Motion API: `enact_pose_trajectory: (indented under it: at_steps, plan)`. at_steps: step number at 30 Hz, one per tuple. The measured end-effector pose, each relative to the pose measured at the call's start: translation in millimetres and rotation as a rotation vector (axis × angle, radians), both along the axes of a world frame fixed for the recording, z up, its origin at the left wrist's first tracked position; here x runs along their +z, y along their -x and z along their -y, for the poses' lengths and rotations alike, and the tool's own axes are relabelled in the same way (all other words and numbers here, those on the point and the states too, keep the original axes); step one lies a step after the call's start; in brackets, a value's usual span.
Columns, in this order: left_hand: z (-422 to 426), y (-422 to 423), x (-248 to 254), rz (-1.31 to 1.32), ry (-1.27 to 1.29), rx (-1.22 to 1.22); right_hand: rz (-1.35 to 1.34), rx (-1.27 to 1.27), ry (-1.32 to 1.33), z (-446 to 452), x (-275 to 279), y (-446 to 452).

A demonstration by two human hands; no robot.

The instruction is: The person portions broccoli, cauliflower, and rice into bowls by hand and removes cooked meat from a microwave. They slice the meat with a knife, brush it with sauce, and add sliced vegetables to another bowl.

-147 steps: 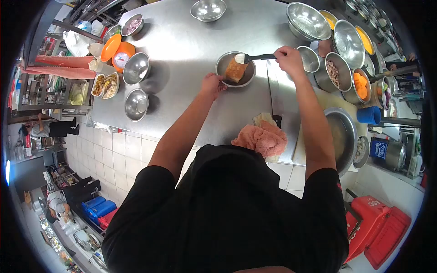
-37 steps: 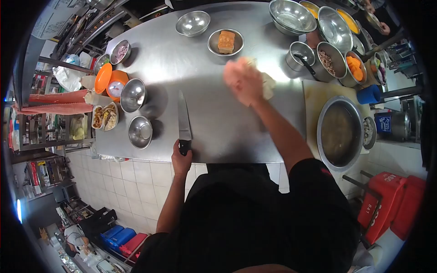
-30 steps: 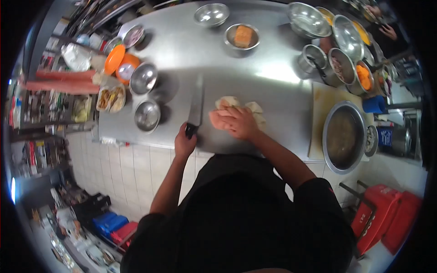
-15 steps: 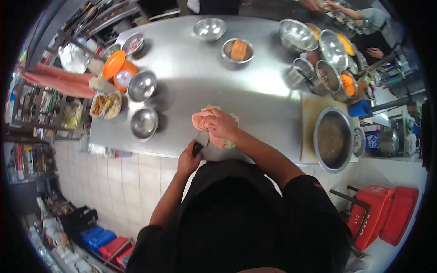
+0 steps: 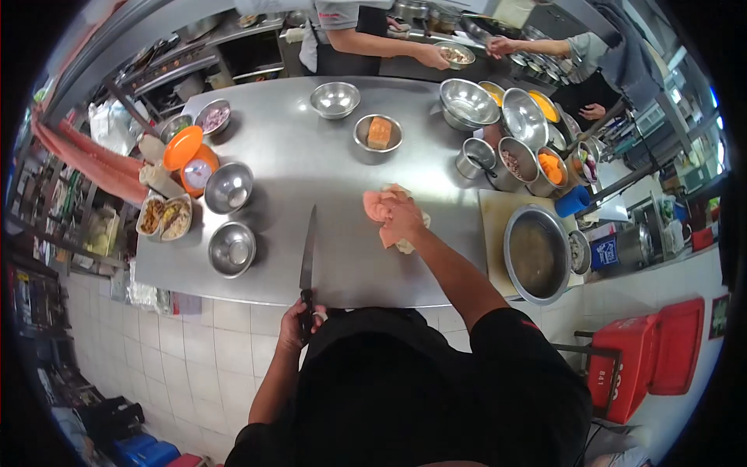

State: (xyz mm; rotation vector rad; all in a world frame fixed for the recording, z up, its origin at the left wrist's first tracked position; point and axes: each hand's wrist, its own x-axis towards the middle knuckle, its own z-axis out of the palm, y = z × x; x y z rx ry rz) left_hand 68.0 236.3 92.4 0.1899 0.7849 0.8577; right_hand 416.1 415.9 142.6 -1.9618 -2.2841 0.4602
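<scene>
My left hand (image 5: 296,325) is closed round the black handle of a long knife (image 5: 310,249), whose blade points away from me over the steel table (image 5: 288,167). Under my right hand (image 5: 403,218), bunched on the table to the right of the blade, is a pink and cream cloth (image 5: 380,205); my fingers press and grip it. Beyond the cloth, a brown-topped block of food (image 5: 380,133) sits in a steel bowl (image 5: 363,143).
Two steel bowls (image 5: 228,188) stand left, near an orange scale (image 5: 198,173). On the right are a cutting board (image 5: 493,233), a large basin of liquid (image 5: 537,254) and several food containers. Across the table, two people hold out arms near a bowl (image 5: 454,55).
The cloth has moved away from the knife blade, which now shows in full. The view has tilted up, and the people across the table show more. Earlier, my right hand held a brush.
</scene>
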Motion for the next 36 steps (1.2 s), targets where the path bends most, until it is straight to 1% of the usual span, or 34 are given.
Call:
enact_pose_trajectory:
  at_steps: [3, 5, 7, 10, 13, 14, 16, 17, 18, 20, 21, 23, 25, 26, 28, 31, 34, 35, 36]
  plan:
    - [-1, -4, 2, 0.090, 0.021, 0.029, -0.490, -0.149, -0.053, 23, -3, 24]
    - [1, -5, -2, 0.105, 0.042, 0.031, -0.799, 0.061, -0.127, 46, -1, 58]
    - [0, -7, -10, 0.084, 0.087, 0.029, -0.812, 0.324, -0.122, 65, -4, 96]
    - [7, -8, -16, 0.036, 0.108, 0.018, -0.791, 0.490, -0.207, 89, 17, 155]
    - [7, 1, -12, 0.012, 0.030, -0.004, -0.771, 0.541, -0.322, 57, -38, 166]
    - [6, 5, -10, 0.010, -0.004, -0.013, -1.081, 0.383, 0.091, 43, -40, 157]
    - [3, 7, 4, -0.085, 0.000, -0.034, -0.929, 0.208, 0.089, 17, -46, 115]
    - [0, 8, 11, -0.130, -0.002, -0.042, -0.480, 0.212, -0.320, 8, -49, 92]
    - [-3, 7, 17, -0.157, -0.017, -0.020, -0.308, 0.174, -0.265, 4, -44, 68]
    - [-7, 4, 24, -0.216, -0.042, 0.021, -0.124, 0.098, -0.128, 2, -2, 36]
    - [-11, 3, 21, -0.263, -0.061, 0.044, -0.110, 0.059, -0.044, 0, 19, 25]
    - [-18, 1, 11, -0.362, -0.093, 0.089, -0.121, -0.155, -0.107, -28, -1, -2]
    - [-29, -2, 1, -0.433, -0.115, 0.109, -0.302, -0.269, -0.186, -62, 1, -22]
    - [-35, -4, -1, -0.473, -0.130, 0.114, -0.248, -0.296, -0.142, -79, 1, -28]
    - [-47, -15, 7, -0.528, -0.100, 0.135, -0.309, -0.420, 0.072, -111, 4, -32]
    - [-63, -27, 11, -0.614, -0.112, 0.133, -0.349, -0.525, 0.066, -146, -9, -46]
    - [-70, -37, 10, -0.719, -0.109, 0.149, -0.440, -0.509, -0.058, -170, -23, -65]
    - [-72, -41, 11, -0.759, -0.111, 0.160, -0.453, -0.456, -0.109, -174, -21, -71]
    - [-73, -46, 12, -0.799, -0.112, 0.178, -0.498, -0.416, -0.293, -187, -33, -82]
